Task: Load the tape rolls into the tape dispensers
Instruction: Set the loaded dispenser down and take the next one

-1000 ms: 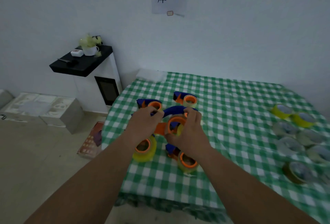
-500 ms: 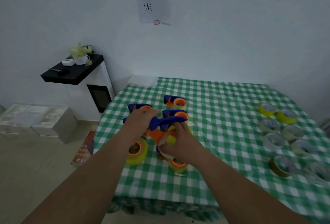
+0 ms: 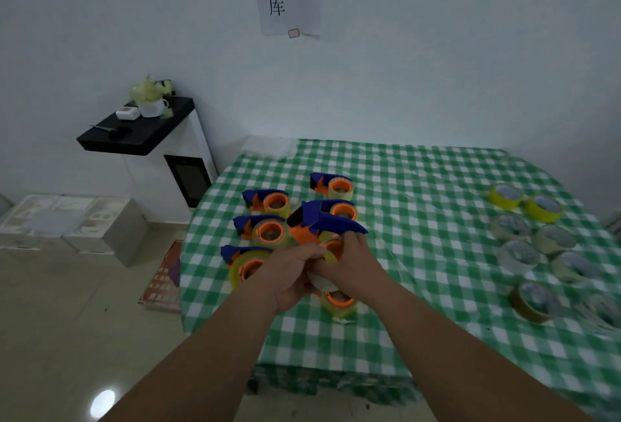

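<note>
Both my hands meet at frame center over the green-check table (image 3: 420, 186). My left hand (image 3: 289, 273) is curled tight, and my right hand (image 3: 353, 263) wraps a tape roll (image 3: 331, 250) seated in the blue/orange dispenser (image 3: 322, 223) I'm holding up; the left looks to be gripping the dispenser's lower body, tho my knuckles hide the contact. Five loaded dispensers sit around: one upper center (image 3: 331, 184), three to the left (image 3: 267, 201) (image 3: 262, 228) (image 3: 245, 262), one below my hands (image 3: 337, 302). Spare rolls (image 3: 524, 230) lie at far right, well apart.
</note>
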